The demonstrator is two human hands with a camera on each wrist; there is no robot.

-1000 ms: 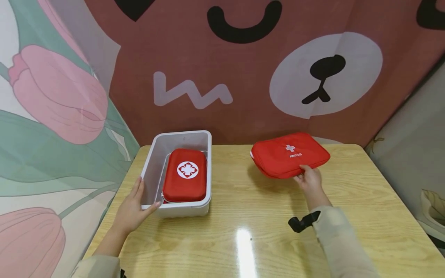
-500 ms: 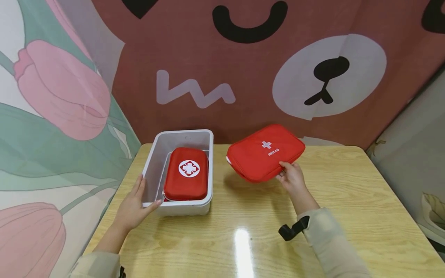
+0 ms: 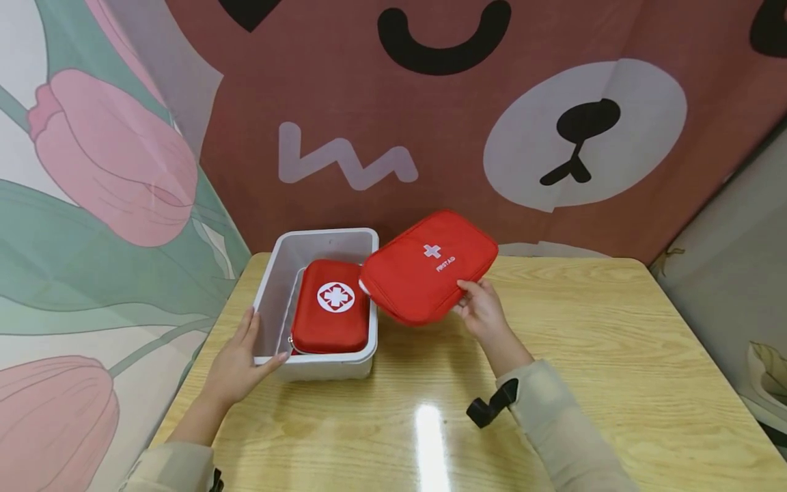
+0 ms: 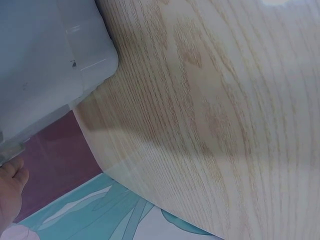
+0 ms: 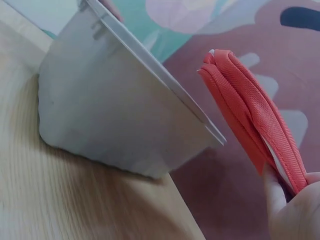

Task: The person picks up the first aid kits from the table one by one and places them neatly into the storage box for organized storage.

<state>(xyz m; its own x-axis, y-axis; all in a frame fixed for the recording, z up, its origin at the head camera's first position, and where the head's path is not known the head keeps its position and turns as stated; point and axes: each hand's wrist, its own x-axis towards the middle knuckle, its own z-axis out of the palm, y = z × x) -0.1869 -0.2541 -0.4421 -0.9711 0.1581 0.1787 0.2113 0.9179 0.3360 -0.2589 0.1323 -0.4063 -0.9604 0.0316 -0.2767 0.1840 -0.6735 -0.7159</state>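
My right hand [image 3: 484,314] pinches a red first aid pouch [image 3: 418,280] by its near right edge, thumb on top. The pouch hangs tilted above the table, its left corner overlapping the bin's right rim in the head view. Edge-on in the right wrist view, the pouch [image 5: 245,105] is apart from the bin wall [image 5: 120,95]. A grey plastic bin [image 3: 320,369] stands at the left; inside lies a red zipped first-aid case [image 3: 320,321] with a white cross emblem. With fingers and thumb spread straight, my left hand [image 3: 236,365] rests on the bin's near left corner.
A wooden table [image 3: 584,383] carries the bin, with a light reflection near its front. Behind it hangs a brown cloth [image 3: 430,116] with a bear's face, and a floral cloth [image 3: 104,273] is on the left. Something red peeks from beneath the case.
My right hand has carried the pouch leftward from over the right half of the table to the bin's right rim, turning it slightly. The left hand stays on the bin.
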